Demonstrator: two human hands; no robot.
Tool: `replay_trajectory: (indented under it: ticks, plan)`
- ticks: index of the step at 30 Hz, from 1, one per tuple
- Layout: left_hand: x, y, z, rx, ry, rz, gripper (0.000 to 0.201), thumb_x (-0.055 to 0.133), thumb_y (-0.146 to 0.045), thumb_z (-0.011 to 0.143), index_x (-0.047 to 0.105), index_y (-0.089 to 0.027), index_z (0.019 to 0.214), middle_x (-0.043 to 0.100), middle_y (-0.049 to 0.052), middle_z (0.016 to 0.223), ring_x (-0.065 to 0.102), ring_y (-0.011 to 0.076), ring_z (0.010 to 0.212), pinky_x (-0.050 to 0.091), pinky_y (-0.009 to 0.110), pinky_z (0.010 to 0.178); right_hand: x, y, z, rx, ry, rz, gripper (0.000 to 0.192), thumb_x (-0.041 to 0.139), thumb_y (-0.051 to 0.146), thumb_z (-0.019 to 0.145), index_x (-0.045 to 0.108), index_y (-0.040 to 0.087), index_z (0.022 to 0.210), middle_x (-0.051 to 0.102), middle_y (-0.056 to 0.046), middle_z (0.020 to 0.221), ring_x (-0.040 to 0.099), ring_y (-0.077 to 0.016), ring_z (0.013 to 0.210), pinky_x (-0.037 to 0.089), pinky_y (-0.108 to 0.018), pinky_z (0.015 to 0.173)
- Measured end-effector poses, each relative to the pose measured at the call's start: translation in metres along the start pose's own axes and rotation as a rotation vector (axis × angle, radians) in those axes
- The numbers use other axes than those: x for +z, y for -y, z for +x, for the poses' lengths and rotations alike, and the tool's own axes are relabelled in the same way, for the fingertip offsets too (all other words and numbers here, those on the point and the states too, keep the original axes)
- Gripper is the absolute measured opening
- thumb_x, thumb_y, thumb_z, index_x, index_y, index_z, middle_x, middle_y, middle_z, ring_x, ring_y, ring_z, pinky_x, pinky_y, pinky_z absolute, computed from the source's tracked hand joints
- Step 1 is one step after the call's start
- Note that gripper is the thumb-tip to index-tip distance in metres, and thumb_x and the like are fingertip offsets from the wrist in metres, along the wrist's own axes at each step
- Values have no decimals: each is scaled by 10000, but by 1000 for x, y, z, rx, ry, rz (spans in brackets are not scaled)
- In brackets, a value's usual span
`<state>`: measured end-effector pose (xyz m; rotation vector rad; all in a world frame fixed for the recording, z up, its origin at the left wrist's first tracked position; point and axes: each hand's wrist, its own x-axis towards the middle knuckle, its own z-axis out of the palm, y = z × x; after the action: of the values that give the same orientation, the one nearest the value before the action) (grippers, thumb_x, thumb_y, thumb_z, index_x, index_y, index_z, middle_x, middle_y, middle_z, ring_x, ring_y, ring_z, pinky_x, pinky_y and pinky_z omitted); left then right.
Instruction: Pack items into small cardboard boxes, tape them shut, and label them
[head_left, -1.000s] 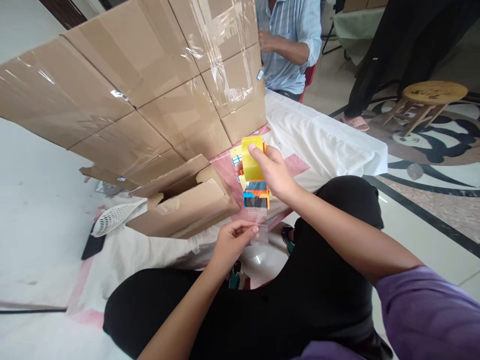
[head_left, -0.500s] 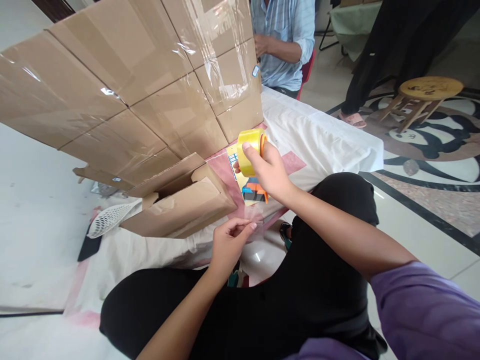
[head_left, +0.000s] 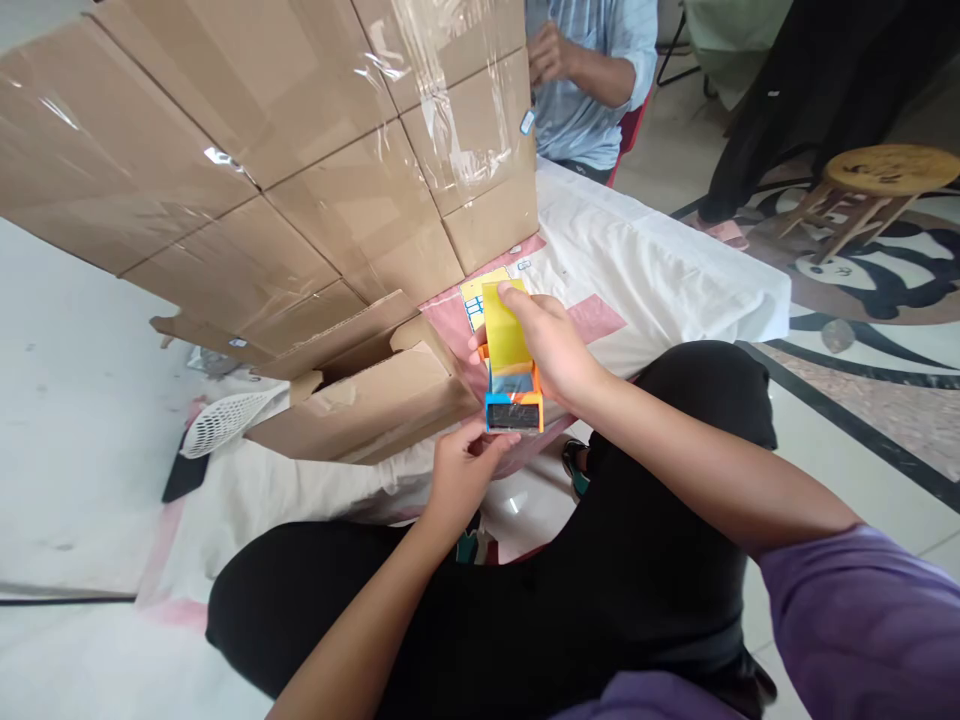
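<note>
A packing-tape dispenser (head_left: 514, 412) with an orange and blue frame, loaded with a yellow tape roll (head_left: 508, 328), was held above the near edge of a table, its black front end toward the wearer. The right hand (head_left: 559, 348) was closed around the roll from its right side, thumb on top. The left hand (head_left: 463, 472) was at the dispenser's near end, fingers curled in and thumb extended along the lower edge; whether it gripped the tape's free end could not be told.

Just behind the roll, a yellow sheet (head_left: 486, 285) with blue markings lay on the white tablecloth (head_left: 660, 255), which had pink patches. Left of the dispenser stood an open cardboard box (head_left: 375, 412), and behind it rose a stack of taped cardboard boxes (head_left: 330, 190). A white perforated basket (head_left: 232, 422) was near the open box's left end.

Beyond the stack sat a person in a light blue shirt (head_left: 589, 130). Farther right, a round wooden stool (head_left: 892, 170) stood on a floor with a panda design (head_left: 885, 262).
</note>
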<state>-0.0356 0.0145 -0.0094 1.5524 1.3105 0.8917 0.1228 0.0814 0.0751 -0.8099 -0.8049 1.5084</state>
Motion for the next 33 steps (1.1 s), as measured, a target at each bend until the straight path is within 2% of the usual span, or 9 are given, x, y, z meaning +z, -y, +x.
replay_trajectory:
  ticks: [3, 5, 11, 13, 18, 23, 28, 33]
  plan:
    - [-1, 3, 3, 83, -35, 103, 205, 744, -372, 812, 773, -170, 796, 600, -32, 603, 448, 107, 563, 362, 230, 566, 2, -3, -3, 36, 24, 3, 424, 626, 581, 921, 542, 197, 762, 637, -41, 592, 651, -190, 526, 530, -294, 499]
    - [-2, 6, 5, 115, -42, 132, 194, 732, -358, 818, 767, -169, 796, 555, -46, 578, 403, 97, 547, 326, 226, 547, 4, -4, -3, 38, 31, -2, 397, 623, 543, 933, 536, 197, 758, 638, -42, 590, 647, -187, 521, 519, -283, 481]
    - [-4, 1, 3, 58, 10, 59, 207, 740, -383, 814, 784, -181, 819, 674, -9, 656, 529, 122, 591, 420, 234, 590, 1, 0, 5, 88, -95, 24, 392, 570, 567, 957, 540, 200, 822, 628, -28, 583, 643, -185, 525, 497, -269, 451]
    - [-5, -5, -1, 74, -11, 41, 193, 758, -381, 793, 779, -191, 774, 698, -1, 654, 558, 127, 588, 444, 237, 601, -1, 0, 9, 114, -115, 52, 420, 556, 601, 955, 549, 197, 843, 638, -33, 598, 645, -185, 535, 514, -279, 473]
    - [-5, -13, -10, 81, -94, 3, 266, 774, -418, 753, 721, -185, 634, 624, -12, 529, 497, 117, 502, 400, 242, 534, -4, -8, 12, 206, -62, 115, 482, 526, 677, 941, 547, 204, 849, 661, -54, 645, 652, -201, 556, 533, -318, 497]
    - [-5, -13, -11, 61, -117, 59, 345, 751, -438, 765, 655, -179, 558, 515, -30, 466, 425, 107, 488, 343, 247, 517, -3, -14, 8, 247, -6, 137, 503, 506, 716, 929, 536, 218, 864, 672, -51, 674, 640, -203, 560, 550, -344, 529]
    - [-8, -14, -8, 118, -108, 122, 329, 741, -399, 780, 637, -176, 562, 538, -30, 491, 453, 109, 512, 353, 247, 545, -6, -17, 10, 217, 23, 91, 553, 507, 773, 892, 542, 221, 885, 658, -37, 667, 649, -209, 572, 568, -363, 571]
    - [-10, -17, -10, 162, -139, 178, 358, 731, -380, 786, 590, -186, 521, 505, -41, 462, 433, 106, 496, 348, 256, 554, -7, -21, 12, 230, -14, 116, 497, 508, 718, 927, 541, 224, 887, 641, -16, 648, 653, -208, 573, 572, -369, 583]
